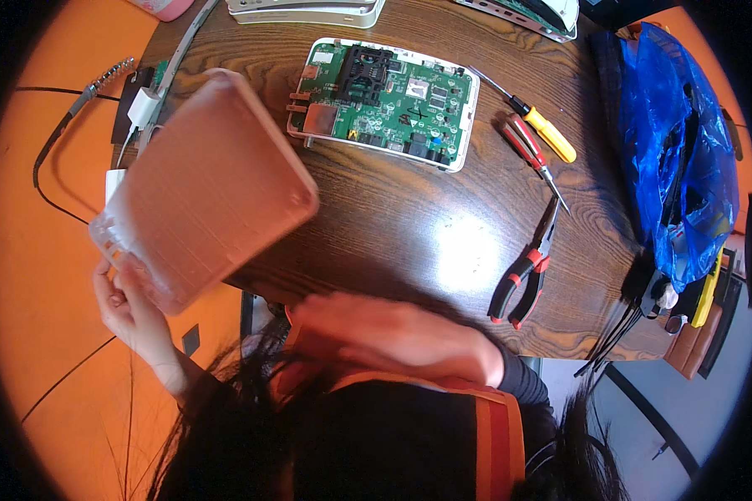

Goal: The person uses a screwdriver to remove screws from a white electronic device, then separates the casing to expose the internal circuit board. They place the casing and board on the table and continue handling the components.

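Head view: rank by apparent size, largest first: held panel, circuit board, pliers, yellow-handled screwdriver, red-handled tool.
1. Panel in the left hand; likely nearer the camera, so may look oversized
2. Circuit board
3. Pliers
4. Yellow-handled screwdriver and red-handled tool: too alike to rank

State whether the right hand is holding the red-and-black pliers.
No, the pliers lie on the wooden table, apart from the right hand.
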